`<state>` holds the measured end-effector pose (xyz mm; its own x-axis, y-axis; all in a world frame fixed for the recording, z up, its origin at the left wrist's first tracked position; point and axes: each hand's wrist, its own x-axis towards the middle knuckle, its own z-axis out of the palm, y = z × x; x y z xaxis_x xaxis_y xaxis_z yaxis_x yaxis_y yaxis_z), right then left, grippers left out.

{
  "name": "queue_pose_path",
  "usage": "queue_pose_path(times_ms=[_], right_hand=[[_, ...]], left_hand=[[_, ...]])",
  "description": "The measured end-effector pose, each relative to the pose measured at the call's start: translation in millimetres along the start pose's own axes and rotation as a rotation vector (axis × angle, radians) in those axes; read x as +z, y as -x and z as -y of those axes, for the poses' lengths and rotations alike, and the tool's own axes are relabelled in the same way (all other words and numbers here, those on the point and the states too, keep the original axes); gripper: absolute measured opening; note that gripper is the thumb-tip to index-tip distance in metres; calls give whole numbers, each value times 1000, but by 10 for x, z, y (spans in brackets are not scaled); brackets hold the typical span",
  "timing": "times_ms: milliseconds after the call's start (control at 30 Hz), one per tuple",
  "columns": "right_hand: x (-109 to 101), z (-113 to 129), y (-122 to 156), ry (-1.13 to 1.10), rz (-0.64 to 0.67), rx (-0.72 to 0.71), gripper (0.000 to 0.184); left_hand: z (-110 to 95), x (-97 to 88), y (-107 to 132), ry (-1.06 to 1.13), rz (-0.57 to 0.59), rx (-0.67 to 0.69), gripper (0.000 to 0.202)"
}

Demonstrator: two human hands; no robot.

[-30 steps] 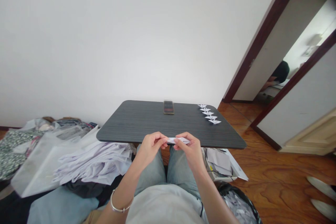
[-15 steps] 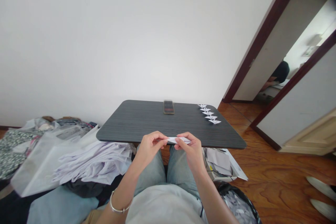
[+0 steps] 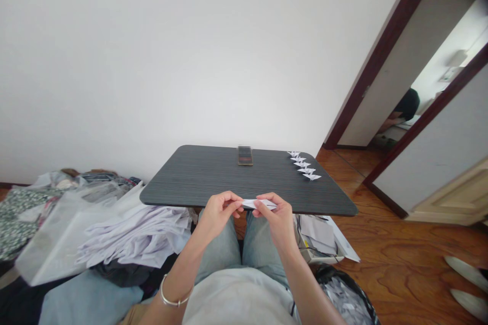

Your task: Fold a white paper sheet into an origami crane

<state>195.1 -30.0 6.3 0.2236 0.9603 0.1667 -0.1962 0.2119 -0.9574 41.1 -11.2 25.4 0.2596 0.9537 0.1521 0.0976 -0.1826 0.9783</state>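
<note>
A small folded piece of white paper (image 3: 249, 203) is held level between my two hands, just over the near edge of the dark table (image 3: 213, 177). My left hand (image 3: 219, 212) pinches its left end between thumb and fingers. On the other end, the thumb of my right hand (image 3: 275, 212) presses on top with the fingers behind. Part of the paper is hidden by my fingertips. Several folded white paper cranes (image 3: 304, 164) stand in a row along the table's right side.
A phone-like dark object (image 3: 245, 156), blurred, lies at the table's back edge. Left of the table are piled white cloths (image 3: 141, 233) and plastic bags. A box with papers (image 3: 318, 236) and a black bag of paper scraps (image 3: 348, 297) stand at right. Beyond the doorway sits a person (image 3: 407, 106).
Both hands keep their grip on the folded paper. My left fingertips have shifted very slightly at its left end; the table and cranes stay the same.
</note>
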Motion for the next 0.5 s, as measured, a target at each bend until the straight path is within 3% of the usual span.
queue_pose_path(times_ms=[500], right_hand=[[-18,-20,-5,46,10,-31,20]], left_hand=[[-51,-56,23,16,105,65,28]])
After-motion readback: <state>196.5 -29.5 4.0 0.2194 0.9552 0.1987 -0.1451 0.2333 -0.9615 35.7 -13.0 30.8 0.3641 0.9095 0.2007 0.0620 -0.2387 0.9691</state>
